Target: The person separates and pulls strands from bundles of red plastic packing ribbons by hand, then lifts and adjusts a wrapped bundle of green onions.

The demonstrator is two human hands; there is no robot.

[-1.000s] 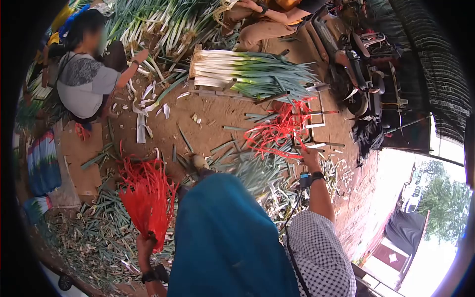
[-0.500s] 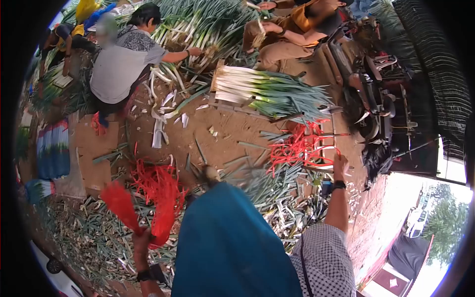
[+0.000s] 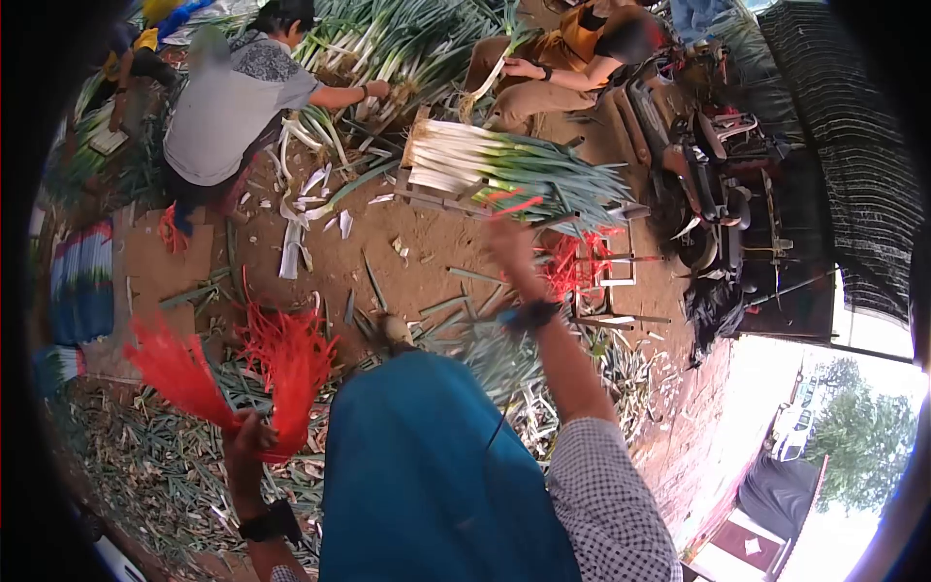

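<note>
My left hand [image 3: 250,441] is closed around a bundle of red plastic strips [image 3: 179,378], whose loose ends fan out upward and over to the right. My right hand [image 3: 509,247] is blurred by motion near the low wooden rack. A short red strip [image 3: 516,205] shows at its fingers, which look closed on it. Just beyond it, a pile of leeks [image 3: 514,167] lies on the rack, white ends to the left. More red strips [image 3: 572,264] hang over the wooden frame [image 3: 621,283] right of my hand.
A person in a grey shirt [image 3: 218,121] crouches at the upper left, and another in an orange top [image 3: 572,48] sits holding a leek. Leek trimmings [image 3: 165,466] cover the ground around me. A motorcycle [image 3: 698,175] stands at the right. Cardboard [image 3: 160,281] lies at the left.
My right hand has moved left and away from me, from the strips on the frame to the leek pile. My left hand has shifted slightly left and up with its bundle.
</note>
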